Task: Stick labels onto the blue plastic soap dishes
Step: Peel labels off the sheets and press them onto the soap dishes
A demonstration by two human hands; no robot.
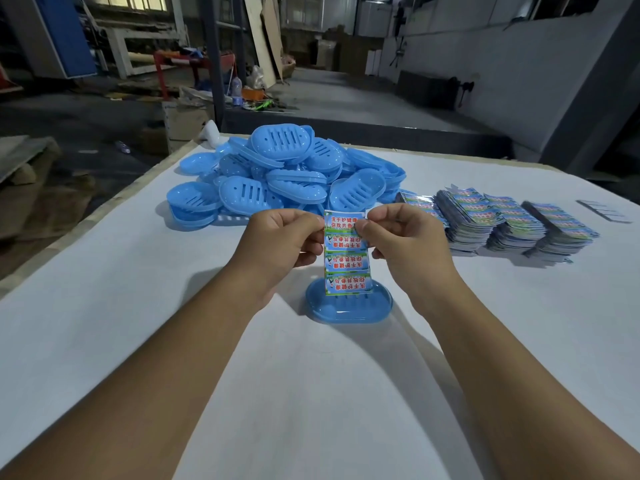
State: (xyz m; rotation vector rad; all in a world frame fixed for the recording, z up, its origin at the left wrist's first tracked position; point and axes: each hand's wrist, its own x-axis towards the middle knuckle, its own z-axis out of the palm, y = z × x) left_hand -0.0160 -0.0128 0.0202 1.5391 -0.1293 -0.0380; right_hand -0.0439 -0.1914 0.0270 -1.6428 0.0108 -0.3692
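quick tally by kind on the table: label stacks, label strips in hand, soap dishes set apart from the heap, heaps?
Stacks of printed label sheets: 4
Printed label strip, pinched by left hand and right hand: 1
Blue oval plastic soap dish set alone on the white table: 1
Heap of blue plastic soap dishes: 1 (dishes inside too overlapped to count)
Total: 7

A strip of four printed labels [346,252] hangs upright, pinched at its top between the fingers [313,233]. Directly below them one blue soap dish [348,308] lies on the white surface; beyond them, a heaped pile of dishes [277,174].
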